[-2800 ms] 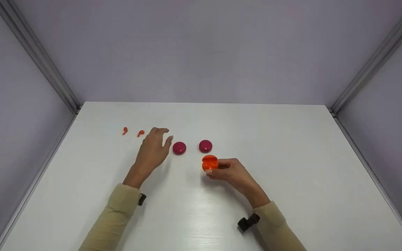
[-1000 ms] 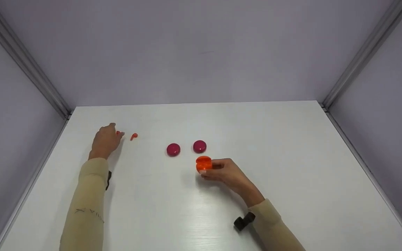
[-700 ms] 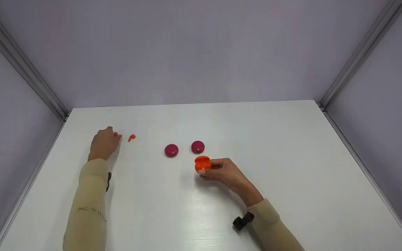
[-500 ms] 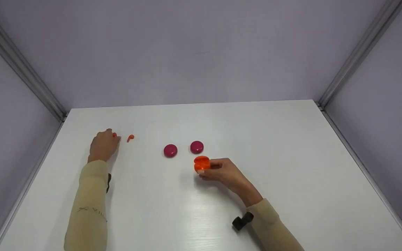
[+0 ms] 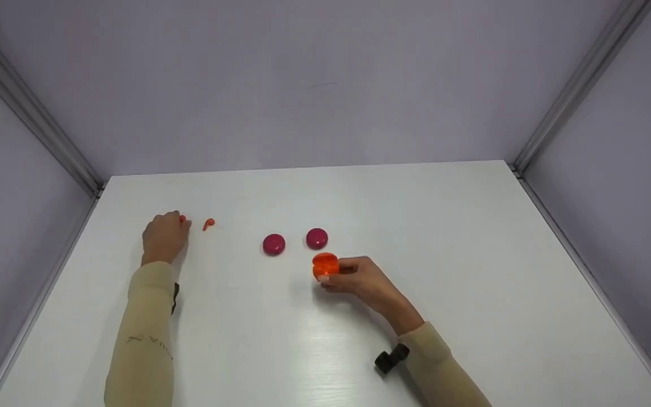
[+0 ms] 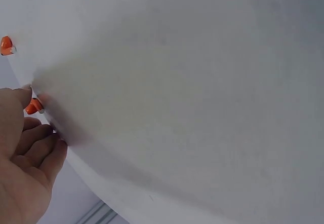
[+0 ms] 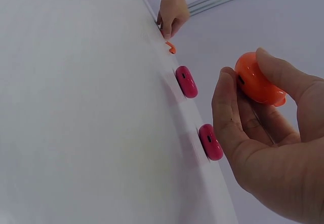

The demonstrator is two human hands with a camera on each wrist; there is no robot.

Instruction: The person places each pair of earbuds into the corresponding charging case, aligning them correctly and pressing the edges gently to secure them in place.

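- Head view: the left hand point(image 5: 163, 239) lies near the desk's point(image 5: 472, 271) left edge toward the far-left corner, fingers curled loosely, its fingertips at a small orange earbud point(image 5: 182, 219); whether it pinches the earbud cannot be told here.
- Head view: a second orange earbud point(image 5: 208, 224) lies just beside the first, toward the desk's middle, its stem slanting toward the near-left.
- Head view: the right hand point(image 5: 359, 278) is at the desk's middle, thumb and fingers curled round an open orange earbud case point(image 5: 325, 265); the case's hinged halves face the far edge, its seam running left to right.
- Head view: two closed magenta cases point(image 5: 274, 244) and point(image 5: 316, 238) sit side by side, just beyond the orange case, apart from each other.
- Left wrist view: the left hand point(image 6: 23, 153) shows thumb and curled fingers point(image 6: 38, 143) with the first earbud point(image 6: 34, 106) touching the thumb tip, its pale tip pointing away from the palm; the second earbud point(image 6: 6, 45) lies apart.
- Right wrist view: the right hand point(image 7: 268, 148) holds the orange case point(image 7: 255, 81) off the desk between thumb and fingers, long axis tilted; the two magenta cases point(image 7: 186, 81) and point(image 7: 210, 141) rest on the desk, with the left hand point(image 7: 172, 11) beyond.
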